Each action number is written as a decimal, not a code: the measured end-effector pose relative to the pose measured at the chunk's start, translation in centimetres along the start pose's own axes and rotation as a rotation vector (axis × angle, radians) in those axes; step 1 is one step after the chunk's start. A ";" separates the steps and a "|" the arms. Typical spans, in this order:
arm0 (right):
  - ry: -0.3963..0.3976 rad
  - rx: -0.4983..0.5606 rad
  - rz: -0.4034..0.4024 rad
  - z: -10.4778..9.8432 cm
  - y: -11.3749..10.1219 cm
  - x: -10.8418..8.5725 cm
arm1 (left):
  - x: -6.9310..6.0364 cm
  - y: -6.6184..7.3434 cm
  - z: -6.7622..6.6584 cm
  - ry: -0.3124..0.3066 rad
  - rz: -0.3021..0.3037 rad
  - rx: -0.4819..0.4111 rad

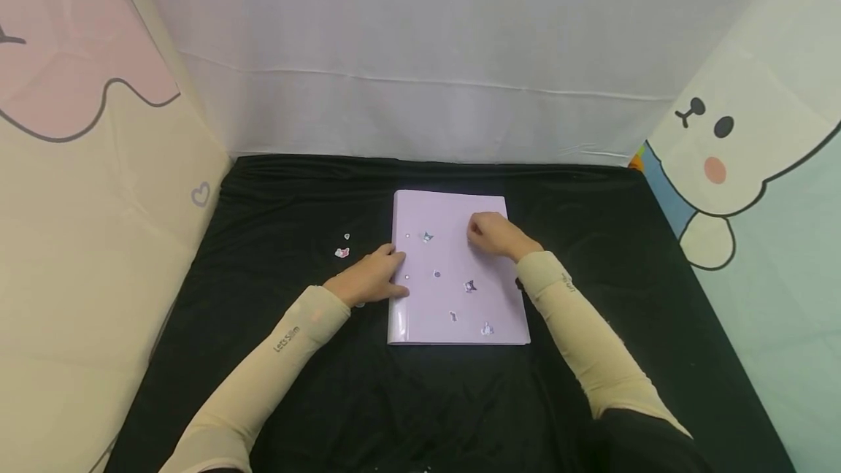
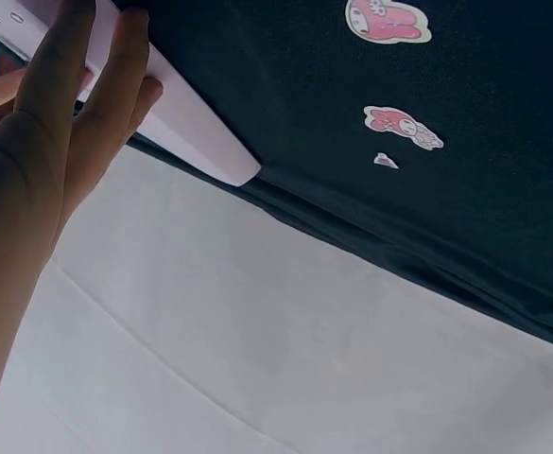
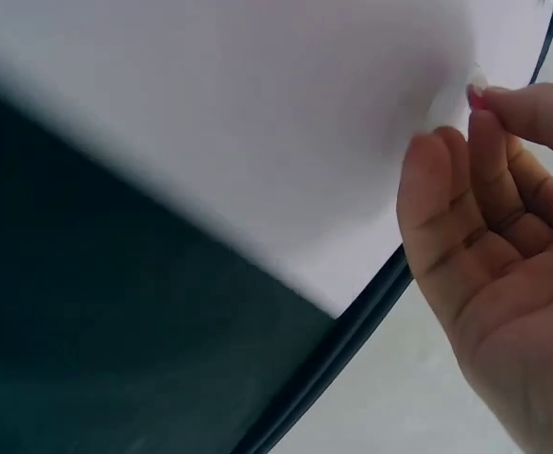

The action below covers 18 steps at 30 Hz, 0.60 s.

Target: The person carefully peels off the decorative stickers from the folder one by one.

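A pale purple folder [image 1: 460, 312] lies on black cloth, several small stickers on its cover, among them a dark one [image 1: 469, 286]. My left hand [image 1: 369, 277] rests on the folder's left edge, fingers spread; in the left wrist view that hand [image 2: 59, 123] lies against the folder's spine [image 2: 196, 132]. Over the cover's upper right part is my right hand [image 1: 494, 234]. The right wrist view shows this hand [image 3: 503, 227] pinching a small pink and white sticker [image 3: 476, 95] between thumb and index finger, above the cover [image 3: 257, 113].
Left of the folder, loose stickers lie on the black cloth [image 1: 282, 239], including a pink one [image 1: 342, 252]. The left wrist view shows pink character stickers [image 2: 389, 21] there. A white cloth backdrop [image 1: 427, 122] stands behind, with printed cloths at both sides.
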State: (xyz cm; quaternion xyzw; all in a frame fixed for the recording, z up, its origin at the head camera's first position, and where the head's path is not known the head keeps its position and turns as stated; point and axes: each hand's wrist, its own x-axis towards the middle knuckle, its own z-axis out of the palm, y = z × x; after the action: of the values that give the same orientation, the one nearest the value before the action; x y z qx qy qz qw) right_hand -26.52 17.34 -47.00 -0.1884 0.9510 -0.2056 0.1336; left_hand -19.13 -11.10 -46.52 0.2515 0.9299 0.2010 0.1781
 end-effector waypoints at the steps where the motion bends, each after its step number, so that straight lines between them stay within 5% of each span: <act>1: 0.011 0.006 0.019 -0.3 0.6 -0.3 | 0.0 0.0 0.0 -0.001 0.002 0.002; 7: 0.034 0.016 0.141 -1.9 4.7 -2.9 | 0.0 0.0 -0.1 -0.009 0.000 0.010; 18: 0.046 -0.003 0.244 -3.1 10.8 -7.0 | 0.0 -0.1 0.0 -0.013 -0.014 -0.005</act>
State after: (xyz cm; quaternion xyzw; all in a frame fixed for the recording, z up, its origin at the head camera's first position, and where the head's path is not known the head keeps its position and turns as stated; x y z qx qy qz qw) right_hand -24.56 30.45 -47.81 -0.0669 0.9699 -0.1907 0.1355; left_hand -19.14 -11.19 -46.57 0.2460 0.9299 0.2002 0.1863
